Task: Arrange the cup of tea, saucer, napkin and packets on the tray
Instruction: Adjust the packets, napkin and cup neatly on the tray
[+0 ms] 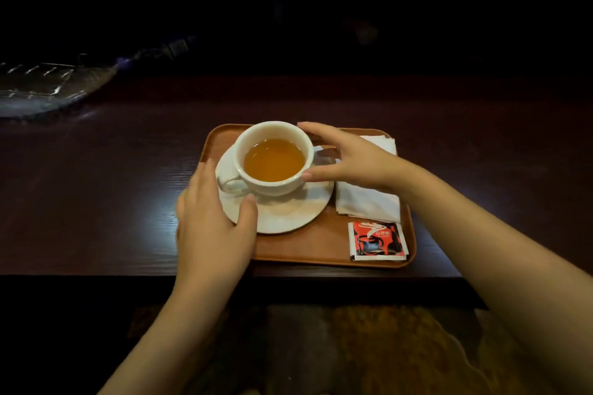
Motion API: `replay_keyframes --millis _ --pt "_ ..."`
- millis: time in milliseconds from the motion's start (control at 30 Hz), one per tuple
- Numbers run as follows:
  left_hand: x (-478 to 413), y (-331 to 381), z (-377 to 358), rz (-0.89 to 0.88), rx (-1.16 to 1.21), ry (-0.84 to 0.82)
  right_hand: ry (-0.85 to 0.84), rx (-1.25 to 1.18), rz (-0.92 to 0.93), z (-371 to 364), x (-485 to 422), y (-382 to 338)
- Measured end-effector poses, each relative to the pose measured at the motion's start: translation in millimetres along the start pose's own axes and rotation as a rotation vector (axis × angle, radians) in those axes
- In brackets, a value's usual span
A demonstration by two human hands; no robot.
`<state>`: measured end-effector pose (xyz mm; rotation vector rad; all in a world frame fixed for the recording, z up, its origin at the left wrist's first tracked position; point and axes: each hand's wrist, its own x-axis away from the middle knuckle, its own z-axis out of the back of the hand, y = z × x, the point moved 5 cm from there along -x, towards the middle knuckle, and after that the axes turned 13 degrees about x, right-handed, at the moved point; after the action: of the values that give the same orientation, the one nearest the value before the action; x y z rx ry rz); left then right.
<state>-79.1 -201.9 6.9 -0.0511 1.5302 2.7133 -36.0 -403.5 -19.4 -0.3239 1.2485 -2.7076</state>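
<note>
Step in hand, by judgement: final seating of the cup of tea [274, 157] on the saucer [288, 212]. The right hand [349, 157] has fingers [309, 127] spread round the cup's side, thumb against its wall. The left hand [211, 221] has fingers spread along the saucer's edge, thumb resting on its rim. Just beyond the right-hand fingers, under the wrist, lies the napkin [369, 202]; the packets [378, 241] sit nearer the person from it. All rest on the tray [288, 250] on the counter [96, 186]. The next move likely calls for a level, gentle release; the tea is near full.
</note>
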Motion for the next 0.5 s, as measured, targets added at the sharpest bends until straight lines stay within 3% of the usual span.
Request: replay_keyframes --millis 167,500 --pt "-11 -18 -8 0.101 0.035 -0.071 0.044 -0.051 0.006 -8 6 -6" --pt "-30 -30 -2 -0.018 0.129 -0.093 0.273 -0.027 -0.078 -22 25 -17"
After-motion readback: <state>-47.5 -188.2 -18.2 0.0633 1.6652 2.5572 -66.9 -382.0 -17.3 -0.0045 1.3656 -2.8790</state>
